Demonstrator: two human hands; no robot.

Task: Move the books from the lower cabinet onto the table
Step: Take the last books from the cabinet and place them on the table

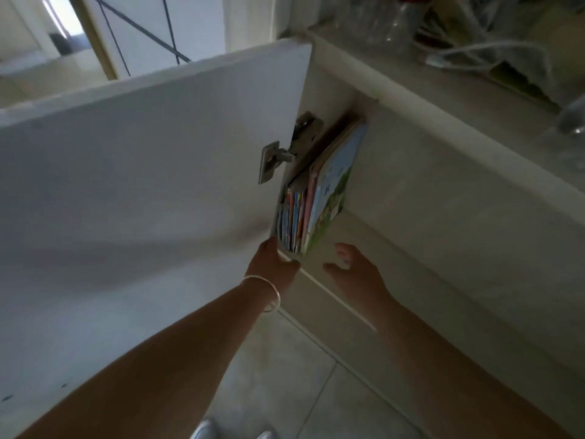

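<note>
Down inside the lower cabinet [373,191], the books [311,198] stand upright in a row against the hinge-side wall, a pale blue cover facing out at the right end. Their far ends fade into shadow, and the open door [142,185] cuts off the leftmost spines. The left hand [272,264], a thin bangle [264,291] on its wrist, is at the near bottom corner of the row; its fingertips slip behind the door edge, so I cannot tell whether it grips anything. The right hand [353,269] is spread open and empty, just beside the books, apart from them.
</note>
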